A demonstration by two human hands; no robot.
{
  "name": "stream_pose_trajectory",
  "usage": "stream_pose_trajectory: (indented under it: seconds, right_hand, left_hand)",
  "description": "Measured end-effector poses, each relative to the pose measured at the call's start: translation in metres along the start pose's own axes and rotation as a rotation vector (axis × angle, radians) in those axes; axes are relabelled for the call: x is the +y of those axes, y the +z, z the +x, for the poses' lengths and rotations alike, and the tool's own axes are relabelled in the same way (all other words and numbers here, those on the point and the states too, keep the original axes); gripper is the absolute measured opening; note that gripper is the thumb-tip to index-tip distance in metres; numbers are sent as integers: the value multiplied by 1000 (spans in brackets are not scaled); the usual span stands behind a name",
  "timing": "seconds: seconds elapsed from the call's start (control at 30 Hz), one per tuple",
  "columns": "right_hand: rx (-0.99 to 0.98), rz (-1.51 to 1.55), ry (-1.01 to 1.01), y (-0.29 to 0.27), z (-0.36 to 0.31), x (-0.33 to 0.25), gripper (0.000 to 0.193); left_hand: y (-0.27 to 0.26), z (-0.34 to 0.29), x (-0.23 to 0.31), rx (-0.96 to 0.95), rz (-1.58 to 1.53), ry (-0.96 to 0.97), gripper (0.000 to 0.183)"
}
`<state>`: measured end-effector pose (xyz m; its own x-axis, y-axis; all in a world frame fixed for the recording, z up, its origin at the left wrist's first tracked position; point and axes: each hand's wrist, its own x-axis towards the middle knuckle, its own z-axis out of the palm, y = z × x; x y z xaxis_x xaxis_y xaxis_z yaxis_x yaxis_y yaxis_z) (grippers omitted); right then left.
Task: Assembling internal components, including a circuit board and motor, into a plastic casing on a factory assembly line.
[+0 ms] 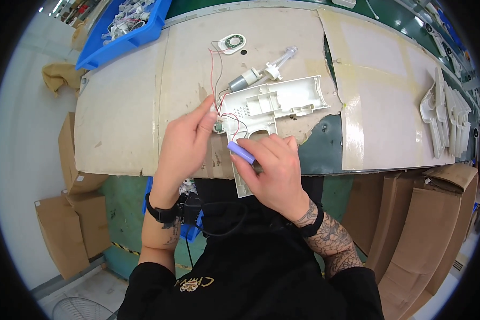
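A white, gun-shaped plastic housing half point(298, 96) lies with its hollow side up on the table, its handle pointing toward me. My left hand point(184, 144) has thumb and forefinger on the housing's left end, gripping its edge beside a small circuit board point(218, 126) and thin red and black wires. Between the fingers of my right hand point(276, 168) is a purple cylindrical battery point(241, 152), held over the housing's handle, with wires running near its upper end. A small motor pump point(245, 80) with a white fitting and clear nozzle point(273, 71) lies beyond the housing, wired to it.
A white oval part with a round circuit board point(232, 42) sits farther back on long wires. At the back left stands a blue bin point(125, 40) of parts. Several white shells point(444, 120) stack at the right. Cardboard point(378, 96) covers the table; cartons point(426, 224) stand below right.
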<state>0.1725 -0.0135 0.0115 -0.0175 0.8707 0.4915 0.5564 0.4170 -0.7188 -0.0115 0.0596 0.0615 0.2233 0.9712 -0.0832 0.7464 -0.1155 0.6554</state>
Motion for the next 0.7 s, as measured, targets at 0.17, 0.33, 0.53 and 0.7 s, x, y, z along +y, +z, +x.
stream_pose_trajectory:
  seconds: [0.17,0.33,0.53,0.7]
  right_hand:
    - [37,120,26,-1,0,-3,21]
    - [159,253,53,2,-4,2,20]
    - [150,223,37,1,-4,-3,18]
    - [75,90,-91,4,-4,-8,19]
  left_hand:
    - [22,10,-42,167,-213,223,35]
    - [18,14,-24,7,-459,67,33]
    - [20,16,-25,42,-710,-13,31]
    - [8,24,-30,-62,-691,-71,29]
